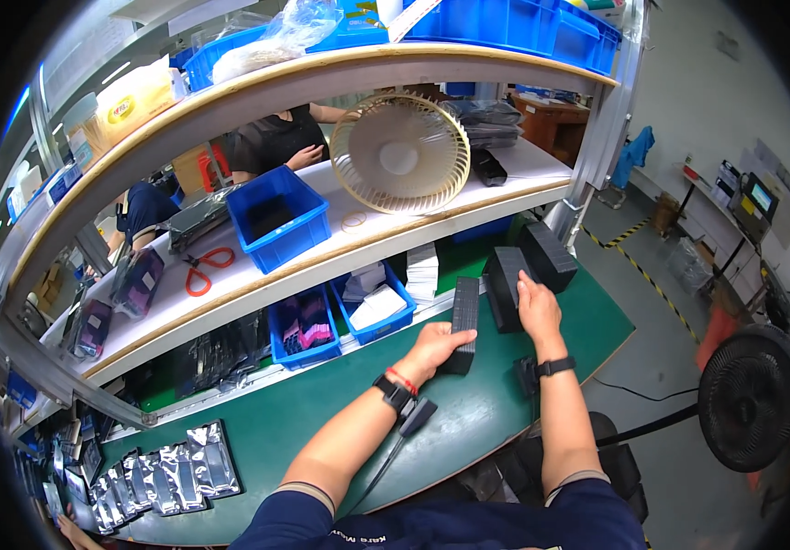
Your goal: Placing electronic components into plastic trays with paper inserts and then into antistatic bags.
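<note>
On the green tabletop, my left hand is closed around a narrow black block that stands on end, thumb on its near face. To its right, my right hand grips the side of a larger black block, its thumb near the top edge. A gap separates the two blocks. Just behind my right hand, another black block stands at the table's far right. Whether the blocks are boxes or stacks of thin pieces, I cannot tell. Both wrists wear dark straps with small devices.
Silvery bags lie in a row at the left. Below the shelf stand blue bins, one with pink-and-black pieces, one with white pieces. The shelf holds a caged fan, a blue bin and red-handled scissors. People work beyond.
</note>
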Demonstrator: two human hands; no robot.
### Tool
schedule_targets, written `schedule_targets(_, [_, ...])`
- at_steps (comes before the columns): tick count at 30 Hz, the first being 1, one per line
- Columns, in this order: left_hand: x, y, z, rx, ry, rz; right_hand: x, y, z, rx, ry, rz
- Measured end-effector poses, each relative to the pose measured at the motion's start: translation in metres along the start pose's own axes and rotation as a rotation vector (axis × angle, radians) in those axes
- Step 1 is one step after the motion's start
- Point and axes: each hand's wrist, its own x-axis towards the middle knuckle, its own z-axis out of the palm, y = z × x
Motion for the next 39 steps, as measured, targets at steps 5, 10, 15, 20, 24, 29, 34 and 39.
schedule_targets(5, [-0.083,-0.015,-0.010,-0.046,0.179,0.191,-0.019,-0.061,-0.014,-0.111,0.240,-0.209])
schedule_targets(10, [-0.133,-0.030,-0.022,0.118,0.249,0.464,-0.129,-0.132,0.009,1.126,-0.283,0.076])
schedule_targets(15, [-0.174,-0.010,-0.045,0.340,0.385,0.415,-0.164,-0.170,-0.002,1.053,-0.380,-0.009])
schedule_targets(20, [-0.202,-0.008,-0.055,0.206,0.390,0.357,-0.178,-0.189,-0.001,1.015,-0.414,-0.124])
schedule_targets(24, [-0.232,0.004,-0.070,0.013,0.439,0.333,-0.159,-0.156,0.005,1.237,-0.503,0.135])
schedule_targets(29, [-0.252,-0.001,-0.084,0.131,0.482,0.261,-0.131,-0.101,0.007,0.526,-0.175,-0.013])
schedule_targets(34, [-0.258,-0.003,-0.069,0.174,0.498,0.293,-0.190,-0.216,-0.011,1.124,-0.648,-0.196])
schedule_targets(39, [-0.266,-0.002,-0.077,0.167,0.562,0.326,-0.207,-0.243,0.004,1.122,-0.676,-0.159])
